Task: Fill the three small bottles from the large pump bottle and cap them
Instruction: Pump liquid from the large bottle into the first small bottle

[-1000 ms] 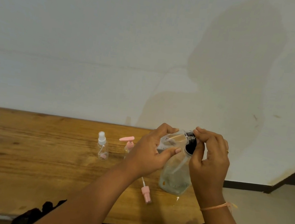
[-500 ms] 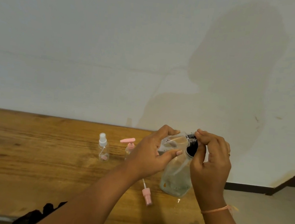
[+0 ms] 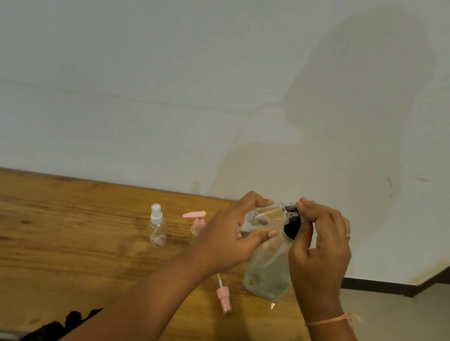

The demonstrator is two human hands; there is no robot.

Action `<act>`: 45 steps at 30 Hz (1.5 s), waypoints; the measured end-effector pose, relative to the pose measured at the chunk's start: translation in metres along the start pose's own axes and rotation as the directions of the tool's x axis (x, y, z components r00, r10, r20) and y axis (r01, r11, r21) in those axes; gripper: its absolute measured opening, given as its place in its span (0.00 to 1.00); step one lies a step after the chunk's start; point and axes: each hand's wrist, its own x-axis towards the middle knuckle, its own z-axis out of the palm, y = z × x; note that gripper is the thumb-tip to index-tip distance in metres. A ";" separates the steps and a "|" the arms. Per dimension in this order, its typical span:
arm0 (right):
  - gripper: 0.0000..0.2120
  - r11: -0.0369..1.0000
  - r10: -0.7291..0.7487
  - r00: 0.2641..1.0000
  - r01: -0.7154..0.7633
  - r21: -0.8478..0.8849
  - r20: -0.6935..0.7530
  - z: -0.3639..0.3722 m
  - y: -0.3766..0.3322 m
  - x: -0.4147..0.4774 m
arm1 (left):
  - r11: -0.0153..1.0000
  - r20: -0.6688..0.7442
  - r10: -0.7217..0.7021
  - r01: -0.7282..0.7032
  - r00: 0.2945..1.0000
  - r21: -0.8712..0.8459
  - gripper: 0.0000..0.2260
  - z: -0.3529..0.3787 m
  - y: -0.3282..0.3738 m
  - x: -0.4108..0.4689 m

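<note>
Plain indoor room, domestic-looking; exact room type can't tell. Evidence: bare off-white painted wall [image 3: 118, 58] with faint yellowish stains, dark brown skirting board [image 3: 374, 286] along its foot, pale smooth floor [image 3: 410, 334]. Work surface is a worn brown grained wooden table [image 3: 38, 246] set against that wall. Items are toiletry kit: small clear plastic spray bottle with white cap [image 3: 155, 230], loose pink spray head [image 3: 223, 299], large clear pump bottle with black pump head [image 3: 267, 277].

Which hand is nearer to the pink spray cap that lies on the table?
Left. The left hand, holding a small bottle, is raised just behind the cap; the right hand, pinching the pump, is farther right, past the large bottle.
</note>
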 end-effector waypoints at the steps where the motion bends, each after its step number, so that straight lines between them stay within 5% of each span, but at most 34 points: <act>1: 0.09 1.000 -0.004 1.000 0.004 -0.002 -0.002 0.000 0.000 0.001 | 1.000 0.001 -0.002 0.002 1.000 0.000 0.11 0.000 0.001 0.001; 45: 0.08 1.000 -0.005 1.000 0.005 0.008 -0.009 0.006 0.004 -0.003 | 0.997 0.009 -0.058 0.057 0.998 0.043 0.12 0.001 -0.004 -0.001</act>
